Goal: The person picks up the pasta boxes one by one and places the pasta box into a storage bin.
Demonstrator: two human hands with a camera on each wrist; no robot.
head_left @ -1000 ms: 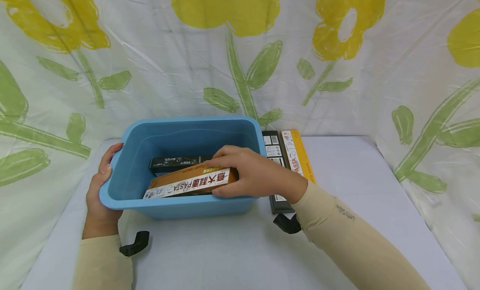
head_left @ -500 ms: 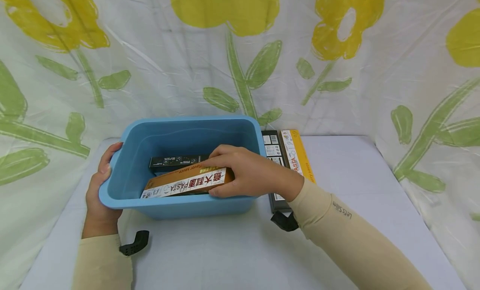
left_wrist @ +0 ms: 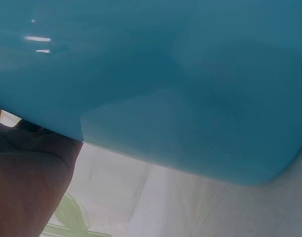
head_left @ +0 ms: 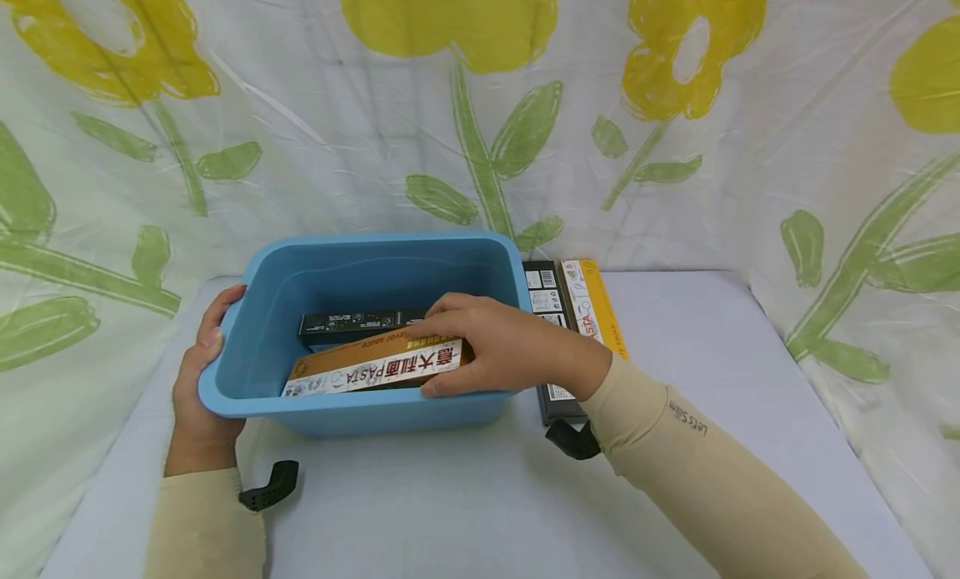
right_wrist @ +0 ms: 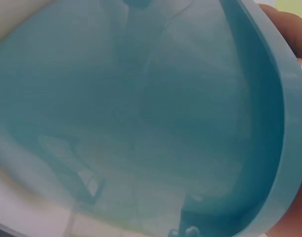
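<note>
A blue plastic bin [head_left: 360, 408] sits on the table, and my left hand [head_left: 201, 379] grips the left end of its rim. Inside lies a brown and white pasta box [head_left: 375, 366], slanted along the near wall with its right end raised. My right hand [head_left: 498, 341] reaches over the bin's right side and holds that raised end between thumb and fingers. Behind it a black box [head_left: 345, 323] lies in the bin, partly covered. The bin's blue wall [left_wrist: 165, 74] fills most of the left wrist view, and its side [right_wrist: 141, 108] most of the right wrist view.
Right of the bin, a black box [head_left: 551, 296] and a yellow and white pasta box [head_left: 596, 304] lie side by side, partly under my right forearm. A flower-printed cloth [head_left: 322, 129] hangs close behind the bin. White cloth covers the table [head_left: 420, 512].
The pasta box in my right hand has shifted slightly, its left end a little further left than a second ago. My left hand and the bin have stayed in place.
</note>
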